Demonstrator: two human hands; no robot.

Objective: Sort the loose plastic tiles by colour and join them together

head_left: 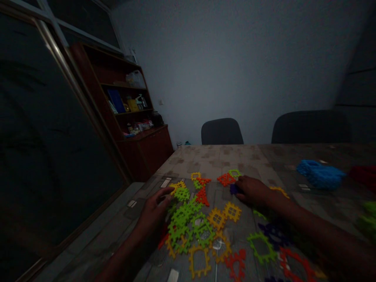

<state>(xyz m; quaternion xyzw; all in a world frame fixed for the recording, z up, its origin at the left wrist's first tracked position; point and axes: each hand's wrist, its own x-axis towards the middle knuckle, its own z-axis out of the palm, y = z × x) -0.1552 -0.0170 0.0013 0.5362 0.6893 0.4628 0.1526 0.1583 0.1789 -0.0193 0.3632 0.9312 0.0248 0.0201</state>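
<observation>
Toothed plastic building pieces in green, yellow, orange and purple lie scattered over the table. My left hand [154,207] is at the left edge of the pile, thumb and forefinger apart, close to some green pieces [182,194] and a yellow piece [178,186]. On the right, my right hand [254,190] has its fingers curled on a dark purple piece [234,189], which is partly hidden under them. Just beyond it are an orange triangular piece [226,179] and a green square frame [234,172]. Yellow window pieces [216,218] lie between my hands.
A patterned cloth covers the table [205,156]. To the right stand a blue heap [320,174] of pieces, a dark red one [364,176] and a green one [368,219]. Two dark chairs [222,132] are behind the table; a wooden shelf cabinet [143,147] stands at back left.
</observation>
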